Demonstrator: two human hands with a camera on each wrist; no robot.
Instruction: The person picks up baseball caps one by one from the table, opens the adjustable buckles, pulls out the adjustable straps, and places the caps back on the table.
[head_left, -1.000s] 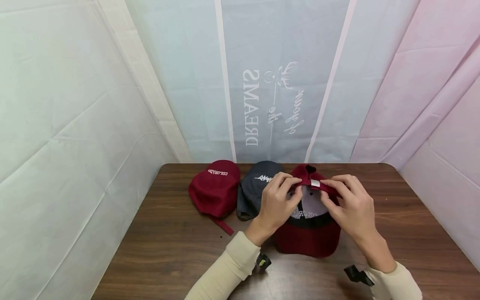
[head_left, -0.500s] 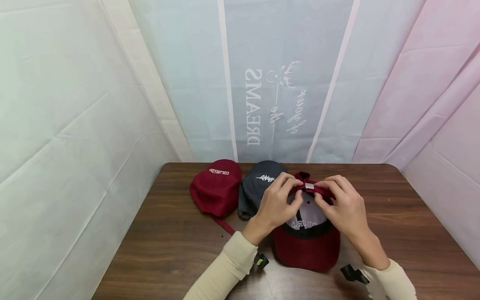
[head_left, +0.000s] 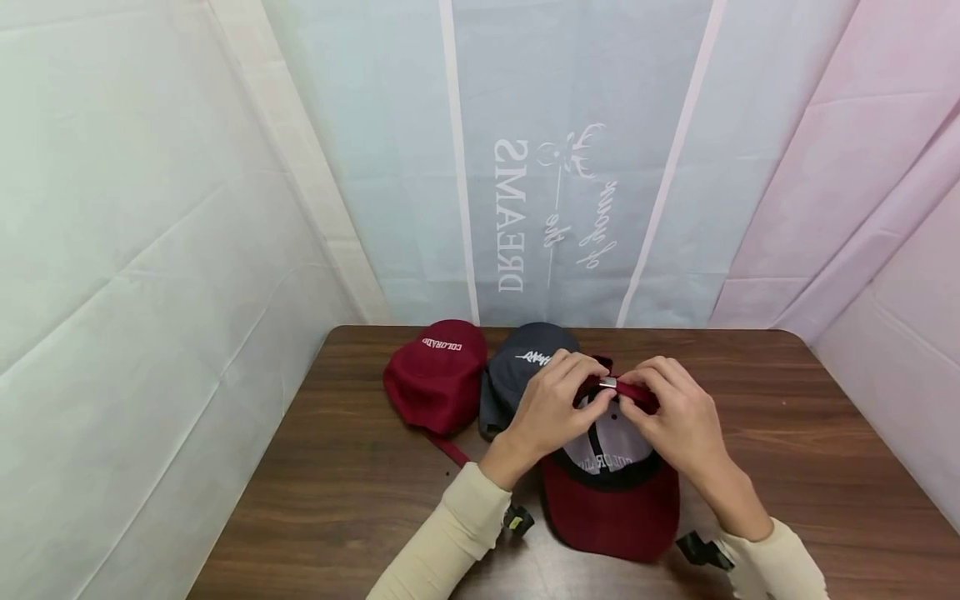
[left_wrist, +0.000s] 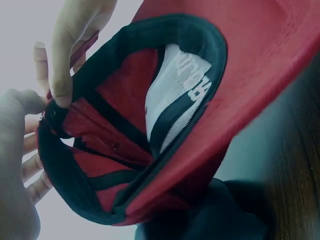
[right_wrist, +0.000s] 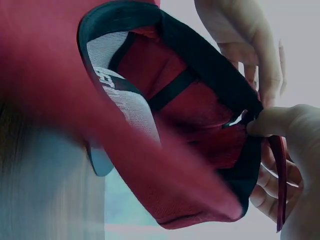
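A dark red baseball cap (head_left: 611, 521) is held with its brim toward me and its inside showing. At its back edge my left hand (head_left: 551, 408) pinches the band beside a small silver buckle (head_left: 608, 382). Just right of the buckle, my right hand (head_left: 678, 412) pinches the red strap (head_left: 637, 394) between thumb and fingers. The right wrist view shows the loose strap end (right_wrist: 280, 180) hanging past the right fingers. Black sweatband (left_wrist: 200, 35) and pale front lining appear inside the cap in the left wrist view. My fingers partly cover the closure.
Left of the held cap stand a dark grey cap (head_left: 525, 350) and another red cap (head_left: 442, 379) lettered COLORADO, its strap trailing on the wooden table (head_left: 337, 500). A printed cloth backdrop (head_left: 570, 83) hangs behind the table, with pale cloth (head_left: 150, 250) at the left side.
Both hands have drawn the red cap toward me, and its brim sits lower in view. The right hand has shifted left, closer to the buckle and the left hand. The other caps stay put.
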